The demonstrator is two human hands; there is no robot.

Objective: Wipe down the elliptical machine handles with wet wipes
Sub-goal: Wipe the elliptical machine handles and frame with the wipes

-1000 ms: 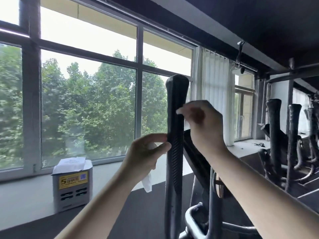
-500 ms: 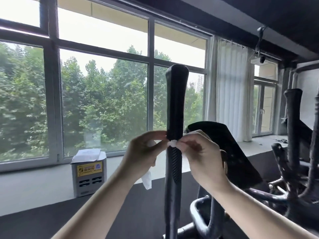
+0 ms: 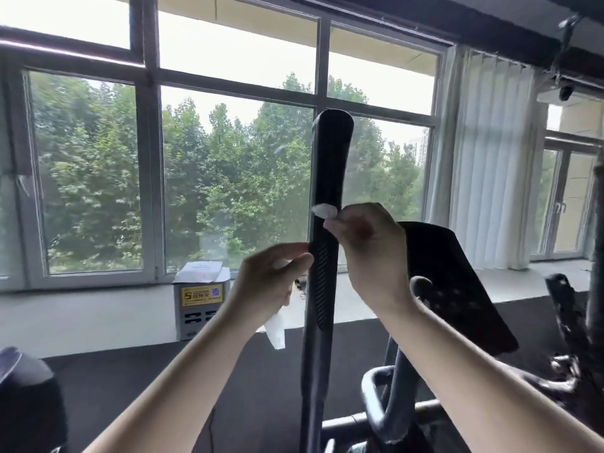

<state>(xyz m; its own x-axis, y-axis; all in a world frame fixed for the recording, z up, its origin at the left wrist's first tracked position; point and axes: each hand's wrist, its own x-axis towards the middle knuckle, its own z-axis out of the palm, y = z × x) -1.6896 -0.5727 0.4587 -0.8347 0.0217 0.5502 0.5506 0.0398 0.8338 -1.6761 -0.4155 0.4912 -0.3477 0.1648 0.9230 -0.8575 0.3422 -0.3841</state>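
A tall black elliptical handle (image 3: pixel 330 165) stands upright in the middle of the view, with a ribbed grip section lower down. My right hand (image 3: pixel 366 243) pinches a small bunched white wet wipe (image 3: pixel 323 210) against the handle's front, just above the ribbed part. My left hand (image 3: pixel 271 282) grips the handle's left side a little lower; another piece of white wipe (image 3: pixel 274 328) hangs from under its palm. The machine's black console panel (image 3: pixel 457 282) sits right behind my right hand.
A grey box with a yellow label (image 3: pixel 201 305) stands on the low white sill under the big windows. More black exercise machines (image 3: pixel 575 322) crowd the right edge. A dark rounded object (image 3: pixel 26 397) sits at the lower left. Dark floor lies below.
My right hand came down from the upper handle to meet my left hand, took the bunched wipe, and now holds it slightly higher on the handle. The camera view turned right.
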